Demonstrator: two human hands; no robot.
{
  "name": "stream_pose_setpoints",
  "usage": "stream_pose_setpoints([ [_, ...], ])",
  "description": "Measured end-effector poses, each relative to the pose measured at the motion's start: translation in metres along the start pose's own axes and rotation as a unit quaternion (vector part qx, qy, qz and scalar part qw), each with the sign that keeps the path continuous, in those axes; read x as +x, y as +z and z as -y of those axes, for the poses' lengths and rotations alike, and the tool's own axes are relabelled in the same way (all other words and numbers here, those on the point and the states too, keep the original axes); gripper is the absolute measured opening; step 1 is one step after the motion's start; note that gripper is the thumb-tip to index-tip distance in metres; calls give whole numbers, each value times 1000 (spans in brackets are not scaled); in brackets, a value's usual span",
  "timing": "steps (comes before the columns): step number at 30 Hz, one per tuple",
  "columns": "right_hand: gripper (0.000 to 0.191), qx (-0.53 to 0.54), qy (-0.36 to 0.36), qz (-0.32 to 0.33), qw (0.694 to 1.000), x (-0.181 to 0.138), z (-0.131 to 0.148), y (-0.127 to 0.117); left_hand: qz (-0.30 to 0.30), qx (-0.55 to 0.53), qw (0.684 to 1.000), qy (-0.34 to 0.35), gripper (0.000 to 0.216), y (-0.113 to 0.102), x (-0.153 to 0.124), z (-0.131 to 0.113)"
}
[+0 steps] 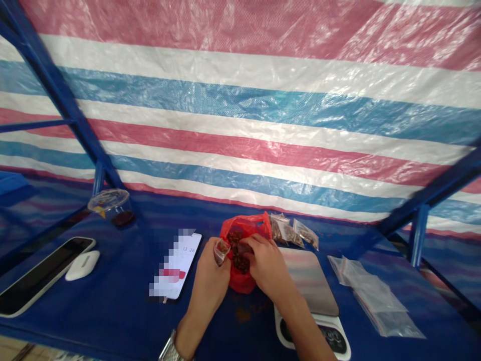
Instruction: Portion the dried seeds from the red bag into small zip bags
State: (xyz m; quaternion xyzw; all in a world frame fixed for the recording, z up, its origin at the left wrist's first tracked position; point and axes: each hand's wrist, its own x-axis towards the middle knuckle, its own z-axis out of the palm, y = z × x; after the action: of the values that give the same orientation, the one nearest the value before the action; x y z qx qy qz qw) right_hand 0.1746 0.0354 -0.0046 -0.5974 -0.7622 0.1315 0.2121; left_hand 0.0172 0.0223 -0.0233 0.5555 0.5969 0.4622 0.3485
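Note:
A small clear zip bag (221, 249) with some reddish-brown pieces in it is gripped by my left hand (212, 271), its mouth turned up. Beside it stands an open red plastic bag (242, 283) holding a heap of dark brown dried pieces (239, 259). My right hand (265, 260) reaches into the red bag, thumb and fingers curled around some of those pieces. A kitchen scale (311, 281) with a steel plate lies under my right forearm; its display is partly covered.
Several filled zip bags (291, 230) lie behind the scale. Flat zip bags (376, 296) are on the right. To the left are a lit phone (178, 265), a dark phone (41, 278), a white earbud case (82, 265) and a lidded plastic cup (122, 215). Brown crumbs (243, 315) dot the blue table.

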Motion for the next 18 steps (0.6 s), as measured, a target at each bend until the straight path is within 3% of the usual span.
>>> stream_pose_setpoints([
  [8,34,195,47,-23,979,3,-17,-1,11,-29,999,21,12,0,3,1],
  [14,31,290,4,-87,953,-4,-14,-23,10,83,995,60,16,7,-6,-3],
  [18,32,292,-62,-47,953,-10,3,-32,18,122,991,59,18,9,-10,-9],
])
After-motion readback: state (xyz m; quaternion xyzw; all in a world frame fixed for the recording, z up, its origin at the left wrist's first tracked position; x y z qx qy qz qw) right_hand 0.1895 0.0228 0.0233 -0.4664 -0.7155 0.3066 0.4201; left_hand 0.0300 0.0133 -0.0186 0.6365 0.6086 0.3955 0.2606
